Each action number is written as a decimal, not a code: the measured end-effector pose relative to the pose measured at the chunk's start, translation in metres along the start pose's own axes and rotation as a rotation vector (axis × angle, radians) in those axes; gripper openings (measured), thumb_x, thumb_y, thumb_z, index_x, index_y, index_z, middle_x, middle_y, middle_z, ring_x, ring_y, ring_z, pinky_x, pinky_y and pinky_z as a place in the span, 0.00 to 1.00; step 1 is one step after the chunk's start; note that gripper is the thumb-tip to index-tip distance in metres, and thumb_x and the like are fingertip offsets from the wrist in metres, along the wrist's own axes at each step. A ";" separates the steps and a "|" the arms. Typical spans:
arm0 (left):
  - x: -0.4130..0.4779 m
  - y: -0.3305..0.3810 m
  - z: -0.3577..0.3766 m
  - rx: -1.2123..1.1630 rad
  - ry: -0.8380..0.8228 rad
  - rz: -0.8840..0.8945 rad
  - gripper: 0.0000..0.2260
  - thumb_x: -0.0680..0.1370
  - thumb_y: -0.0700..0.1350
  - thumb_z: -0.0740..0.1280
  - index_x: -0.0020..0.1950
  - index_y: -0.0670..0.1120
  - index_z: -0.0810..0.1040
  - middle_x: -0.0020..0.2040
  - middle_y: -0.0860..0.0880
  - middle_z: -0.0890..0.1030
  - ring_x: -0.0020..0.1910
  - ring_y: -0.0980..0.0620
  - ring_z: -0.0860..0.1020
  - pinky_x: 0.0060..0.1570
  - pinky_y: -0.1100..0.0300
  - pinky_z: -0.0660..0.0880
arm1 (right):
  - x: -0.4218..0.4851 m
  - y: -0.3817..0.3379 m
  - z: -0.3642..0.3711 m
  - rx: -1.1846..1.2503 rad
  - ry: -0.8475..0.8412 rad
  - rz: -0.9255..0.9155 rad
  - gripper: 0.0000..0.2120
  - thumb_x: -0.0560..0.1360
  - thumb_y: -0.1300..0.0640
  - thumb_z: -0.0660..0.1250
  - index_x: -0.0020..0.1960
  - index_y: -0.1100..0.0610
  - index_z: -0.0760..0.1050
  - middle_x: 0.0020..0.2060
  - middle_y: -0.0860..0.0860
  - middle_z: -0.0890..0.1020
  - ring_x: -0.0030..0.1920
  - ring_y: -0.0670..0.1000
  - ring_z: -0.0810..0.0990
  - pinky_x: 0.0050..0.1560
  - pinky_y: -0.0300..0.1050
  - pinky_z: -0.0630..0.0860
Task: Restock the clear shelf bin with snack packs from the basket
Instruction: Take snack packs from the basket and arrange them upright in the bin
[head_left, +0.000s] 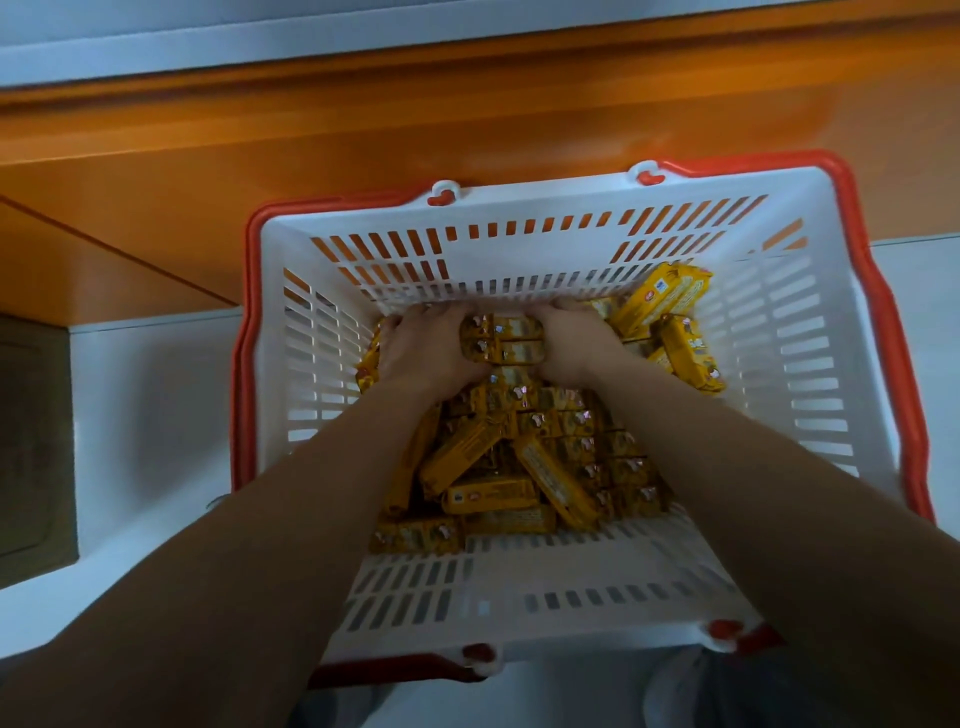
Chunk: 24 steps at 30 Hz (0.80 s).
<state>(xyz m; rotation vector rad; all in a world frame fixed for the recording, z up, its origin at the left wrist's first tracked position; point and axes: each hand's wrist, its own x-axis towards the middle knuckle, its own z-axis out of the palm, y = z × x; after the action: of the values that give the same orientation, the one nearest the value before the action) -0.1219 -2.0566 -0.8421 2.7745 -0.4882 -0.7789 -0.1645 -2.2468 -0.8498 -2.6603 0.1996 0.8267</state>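
Two bare forearms came in from the bottom corners of the frame, the left forearm (260, 545) and the right forearm (753, 493), both reaching down into one white slotted basket (519, 587) that filled the centre. Its rim carried two red handles, folded down along the left (241, 364) and right (893, 364) sides. Four red hinge clips (441, 197) showed, two on the near edge and two on the far edge.

The basket floor was covered by a loose heap of yellow snack packs (519, 467). There were well over twenty, lying at mixed angles and overlapping too much for an exact count. A few more leaned against the wall in the upper right corner of the basket.

At the far end of the heap, just short of the far wall, the two hands faced each other. The left hand (426, 348) and the right hand (576, 340) each curled round one side of a single bundle (504, 340) of packs, squeezing it between them. Two rows of the bundle's packs showed in the gap, but how many packs it held could not be told.

The basket sat on a white surface (156, 415), with one dark panel (31, 441) at the left edge of the frame. Beyond the basket, one broad orange panel (467, 119) ran across the upper part of the frame, and above it one pale band (311, 36) ran along the top.
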 end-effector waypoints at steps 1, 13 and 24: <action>0.000 0.000 0.000 0.016 -0.006 0.005 0.37 0.69 0.64 0.75 0.75 0.60 0.69 0.75 0.52 0.73 0.75 0.44 0.67 0.74 0.38 0.61 | 0.002 0.000 -0.002 0.021 -0.009 0.006 0.41 0.67 0.49 0.79 0.75 0.51 0.65 0.68 0.57 0.72 0.67 0.61 0.72 0.66 0.55 0.73; -0.016 0.019 -0.025 -0.065 0.094 0.161 0.31 0.66 0.69 0.72 0.67 0.64 0.73 0.59 0.56 0.83 0.58 0.51 0.80 0.63 0.46 0.76 | -0.044 0.020 -0.032 0.304 0.164 -0.067 0.30 0.64 0.45 0.77 0.64 0.48 0.75 0.58 0.47 0.76 0.56 0.46 0.75 0.54 0.42 0.75; -0.090 0.062 -0.140 -0.204 -0.081 0.200 0.34 0.69 0.64 0.77 0.71 0.52 0.76 0.62 0.51 0.81 0.61 0.49 0.78 0.49 0.58 0.72 | -0.150 -0.011 -0.165 0.283 0.007 -0.207 0.23 0.64 0.53 0.81 0.56 0.43 0.77 0.43 0.29 0.80 0.40 0.36 0.79 0.40 0.31 0.73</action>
<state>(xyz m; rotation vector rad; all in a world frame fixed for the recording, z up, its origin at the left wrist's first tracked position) -0.1350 -2.0637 -0.6650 2.4700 -0.6509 -0.8448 -0.1986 -2.2925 -0.6335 -2.3706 0.0373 0.6686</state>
